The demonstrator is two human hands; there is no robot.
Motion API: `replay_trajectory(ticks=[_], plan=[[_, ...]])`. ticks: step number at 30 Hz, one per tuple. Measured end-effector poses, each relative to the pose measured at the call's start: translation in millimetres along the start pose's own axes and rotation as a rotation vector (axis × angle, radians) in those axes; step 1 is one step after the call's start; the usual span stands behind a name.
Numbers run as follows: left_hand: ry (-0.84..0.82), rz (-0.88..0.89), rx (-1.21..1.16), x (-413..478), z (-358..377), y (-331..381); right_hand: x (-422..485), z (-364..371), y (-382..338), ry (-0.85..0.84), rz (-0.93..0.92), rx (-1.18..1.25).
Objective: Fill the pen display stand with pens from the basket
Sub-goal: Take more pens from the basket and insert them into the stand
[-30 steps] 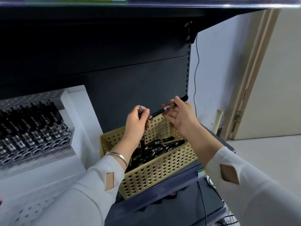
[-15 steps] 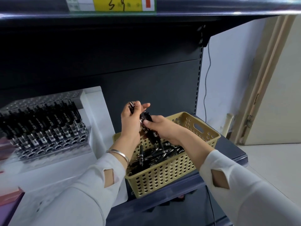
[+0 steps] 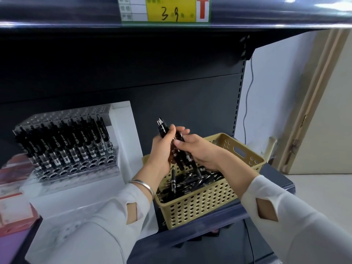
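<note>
Gripping pens (image 3: 163, 129) | left hand (image 3: 161, 148) curled round tops | right hand (image 3: 201, 152) clasping barrels | above basket (image 3: 202, 203)

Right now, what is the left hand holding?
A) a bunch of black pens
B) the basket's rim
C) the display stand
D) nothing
A: the left hand curls its fingers round several black pens above the yellow basket, and the right hand grips them too.

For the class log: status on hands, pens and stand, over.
Both busy: left hand and right hand grip pens over basket. Front rows of stand empty. No obstruction seen.
</note>
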State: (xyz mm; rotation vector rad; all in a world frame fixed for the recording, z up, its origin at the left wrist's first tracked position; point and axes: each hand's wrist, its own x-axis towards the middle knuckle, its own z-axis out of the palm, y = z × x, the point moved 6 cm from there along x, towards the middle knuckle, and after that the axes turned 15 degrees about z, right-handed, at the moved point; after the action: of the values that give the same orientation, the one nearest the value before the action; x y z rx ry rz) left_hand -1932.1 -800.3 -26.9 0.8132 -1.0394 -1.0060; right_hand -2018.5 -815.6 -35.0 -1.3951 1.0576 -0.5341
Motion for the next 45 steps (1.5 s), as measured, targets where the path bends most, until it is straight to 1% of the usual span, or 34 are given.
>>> replay_trajectory(ticks=[2, 3, 6, 8, 9, 11, 12, 15, 18, 20, 22, 25, 29, 31, 33, 35, 38, 41, 45], plan=[[0.086, 0.051, 0.028, 2.8, -10.0, 5.1, 0.6, -4.8, -1.8, 0.076, 0.030, -0.004], [0.119, 0.088, 0.079, 4.0, -15.2, 9.6, -1.2, -8.0, -5.6, 0.142, 0.025, -0.030], [0.156, 0.184, 0.207, 4.0, -23.7, 22.5, -7.5, -22.0, -21.8, 0.435, -0.035, -0.148], [0.127, 0.181, 0.282, 1.3, -23.6, 28.2, -10.3, -30.8, -29.6, 0.589, -0.073, -0.069], [0.092, 0.172, 0.353, 0.4, -23.5, 29.4, -12.5, -32.2, -33.1, 0.617, -0.087, 0.023], [0.004, 0.145, 0.474, -2.0, -21.0, 29.9, -16.0, -30.0, -40.4, 0.613, -0.112, 0.208], [-0.038, 0.140, 0.502, -4.0, -19.0, 31.1, -17.3, -26.3, -44.4, 0.595, -0.121, 0.256], [-0.111, 0.177, 0.556, -11.1, -16.3, 39.9, -22.2, -8.1, -53.7, 0.529, -0.127, 0.243], [-0.095, 0.185, 0.502, -17.6, -21.6, 48.8, -30.7, 5.7, -61.7, 0.462, -0.129, 0.241], [-0.086, 0.169, 0.433, -21.4, -24.3, 54.3, -39.6, 9.5, -70.4, 0.436, -0.168, 0.300], [-0.092, 0.172, 0.421, -25.2, -24.7, 63.9, -49.3, 11.5, -81.9, 0.448, -0.222, 0.379], [-0.088, 0.193, 0.461, -29.0, -31.6, 81.1, -59.5, 20.0, -98.2, 0.481, -0.284, 0.386], [-0.053, 0.227, 0.601, -35.4, -60.7, 103.8, -56.2, 44.7, -107.6, 0.453, -0.268, 0.383], [-0.002, 0.225, 0.648, -39.4, -82.9, 111.9, -50.7, 58.3, -110.8, 0.454, -0.255, 0.353], [0.116, 0.232, 0.621, -43.3, -107.9, 121.5, -46.7, 71.7, -116.9, 0.472, -0.273, 0.296], [0.228, 0.222, 0.577, -45.8, -132.1, 127.9, -46.5, 83.4, -125.0, 0.523, -0.324, 0.193], [0.322, 0.189, 0.503, -50.4, -156.0, 133.5, -50.8, 98.7, -134.4, 0.601, -0.411, 0.026], [0.303, 0.148, 0.431, -54.9, -164.0, 132.7, -50.7, 110.2, -136.4, 0.606, -0.451, -0.040], [0.251, 0.132, 0.381, -62.0, -164.8, 130.0, -47.5, 120.1, -136.9, 0.608, -0.450, -0.102]])
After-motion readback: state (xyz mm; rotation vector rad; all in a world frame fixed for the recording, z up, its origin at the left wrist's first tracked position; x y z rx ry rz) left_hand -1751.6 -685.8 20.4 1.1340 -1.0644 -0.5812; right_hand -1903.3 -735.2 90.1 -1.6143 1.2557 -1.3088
